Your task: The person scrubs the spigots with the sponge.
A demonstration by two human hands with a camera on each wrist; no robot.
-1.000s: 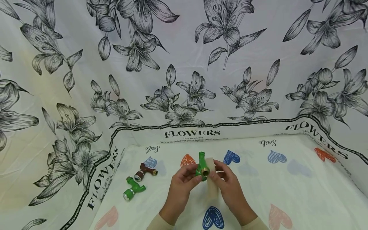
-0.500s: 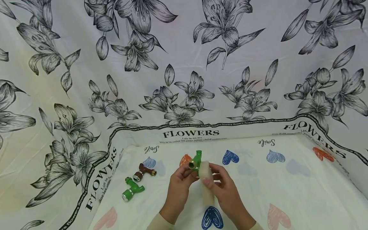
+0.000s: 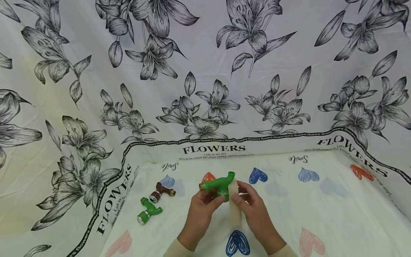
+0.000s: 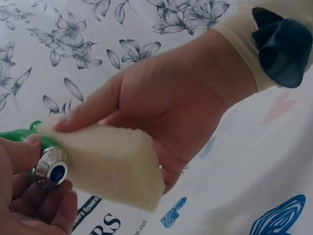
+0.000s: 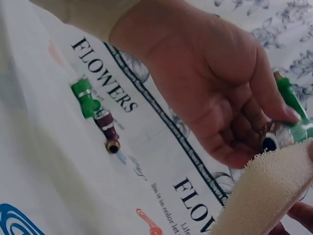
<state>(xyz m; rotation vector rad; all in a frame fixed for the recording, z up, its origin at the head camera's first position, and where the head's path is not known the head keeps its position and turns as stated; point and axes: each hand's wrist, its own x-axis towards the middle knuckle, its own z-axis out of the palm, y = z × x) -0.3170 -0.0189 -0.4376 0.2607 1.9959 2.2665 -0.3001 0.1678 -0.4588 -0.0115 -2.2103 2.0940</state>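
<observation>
My left hand (image 3: 202,211) pinches a green faucet (image 3: 217,184) between thumb and fingers. Its brass threaded end points left and its curved spout rises to the right. In the left wrist view the faucet's silver ring with a dark hole (image 4: 52,168) faces the camera. My right hand (image 3: 253,205) grips a thick beige sponge (image 3: 236,210), thumb on the near face, and the sponge lies against the faucet's spout side. The right wrist view shows the sponge (image 5: 266,193) right beside the silver end of the faucet.
To the left on the white heart-printed cloth (image 3: 282,221) lie a second green faucet (image 3: 149,211) and a brown faucet (image 3: 162,192), close together. A flower-printed curtain (image 3: 205,71) rises behind the cloth.
The faucet has been turned in my left hand: its brass end faced the camera, and now points left with the body lying sideways. The sponge stays in my right hand, shifting slightly beside it.
</observation>
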